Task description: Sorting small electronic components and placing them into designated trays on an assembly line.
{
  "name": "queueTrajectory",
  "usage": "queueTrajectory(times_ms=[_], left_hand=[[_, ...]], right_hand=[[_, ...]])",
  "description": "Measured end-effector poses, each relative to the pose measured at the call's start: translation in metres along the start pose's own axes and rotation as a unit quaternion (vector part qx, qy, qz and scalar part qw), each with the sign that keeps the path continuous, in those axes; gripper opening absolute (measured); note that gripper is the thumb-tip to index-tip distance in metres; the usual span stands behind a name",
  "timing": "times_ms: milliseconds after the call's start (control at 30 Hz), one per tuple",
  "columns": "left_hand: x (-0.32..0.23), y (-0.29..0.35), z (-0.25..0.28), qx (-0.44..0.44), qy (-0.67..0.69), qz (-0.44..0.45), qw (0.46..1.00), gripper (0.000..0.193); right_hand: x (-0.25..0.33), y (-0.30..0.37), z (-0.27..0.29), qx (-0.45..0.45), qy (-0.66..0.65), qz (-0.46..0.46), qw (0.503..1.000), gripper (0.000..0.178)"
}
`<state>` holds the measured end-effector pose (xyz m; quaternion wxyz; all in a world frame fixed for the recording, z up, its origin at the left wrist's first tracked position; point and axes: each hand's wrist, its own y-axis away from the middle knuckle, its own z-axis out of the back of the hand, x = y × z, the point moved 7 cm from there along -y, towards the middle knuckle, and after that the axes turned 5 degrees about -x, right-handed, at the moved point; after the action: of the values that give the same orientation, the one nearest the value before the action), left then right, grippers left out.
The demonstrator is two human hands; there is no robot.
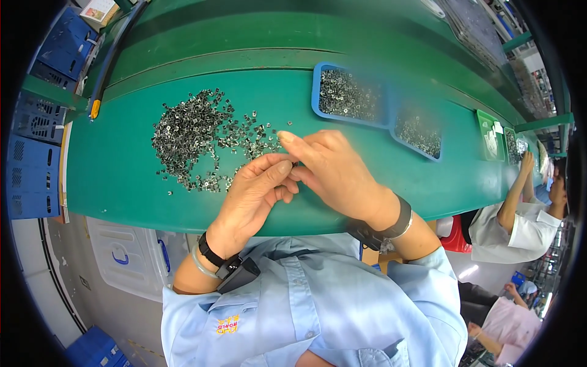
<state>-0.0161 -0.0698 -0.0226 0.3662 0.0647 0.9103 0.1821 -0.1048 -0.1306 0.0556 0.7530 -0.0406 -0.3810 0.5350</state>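
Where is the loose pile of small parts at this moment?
In the head view, the pile lies left of centre on the green table, beyond and to the left of the left hand, with the blue trays to its right.

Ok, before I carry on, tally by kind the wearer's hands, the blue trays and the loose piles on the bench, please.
Hands: 2 (left hand, right hand)
Blue trays: 2 (left tray, right tray)
Loose piles: 1 (pile of small metal parts, too many to count singly)
Total: 5
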Motion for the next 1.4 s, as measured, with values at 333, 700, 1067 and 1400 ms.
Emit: queueTrajectory(times_ms=[333, 700, 1067, 1400], left_hand=[[0.002, 0.002, 0.002, -0.010, 0.010, -0.011, 1.000, 0.019], [0.001, 0.007, 0.000, -0.044, -0.054, -0.030, 0.997, 0.019], [0.000, 0.007, -0.002, -0.023, -0.045, -0.054, 0.997, 0.019], [-0.004, 0.013, -0.012, -0.012, -0.063, -0.056, 0.996, 0.024]], right_hand=[[-0.002, 0.019, 0.003, -0.115, -0.018, -0.005, 0.993, 0.036], [0.000, 0.028, 0.003, -0.136, 0.038, -0.018, 0.990, 0.020], [0.003, 0.028, 0.009, -0.154, 0.015, -0.032, 0.988, 0.017], [-0.030, 0.042, -0.008, -0.146, -0.362, -0.269, 0.880, 0.012]])
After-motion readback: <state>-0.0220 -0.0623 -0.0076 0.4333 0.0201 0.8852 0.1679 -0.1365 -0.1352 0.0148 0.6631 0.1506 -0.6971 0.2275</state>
